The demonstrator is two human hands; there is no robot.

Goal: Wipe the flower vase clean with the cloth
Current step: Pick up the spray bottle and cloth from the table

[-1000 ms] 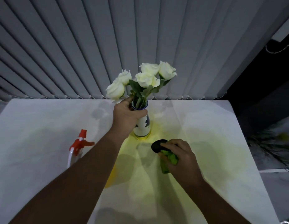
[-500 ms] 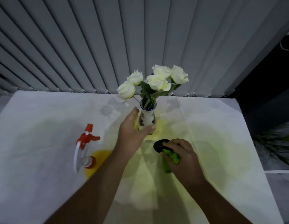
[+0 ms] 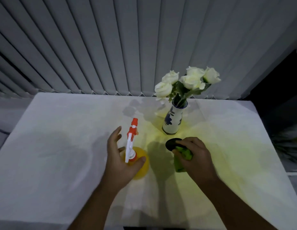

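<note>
Head view: left hand (image 3: 118, 161) cups yellow spray bottle (image 3: 139, 165); right hand (image 3: 196, 155) clenches crumpled green cloth (image 3: 184, 154).

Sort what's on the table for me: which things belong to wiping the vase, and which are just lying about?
For the job:
- flower vase, standing free
- green cloth, bunched in the right hand
- spray bottle, left hand open around it

Lying about:
- black disc under the right fingertips
- white roses in the vase

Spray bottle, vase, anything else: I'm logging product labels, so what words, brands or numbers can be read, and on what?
None can be read.
Spray bottle: no label visible.
Vase: only a blue painted pattern, no lettering.
Cloth and black disc: no text shows.
</note>
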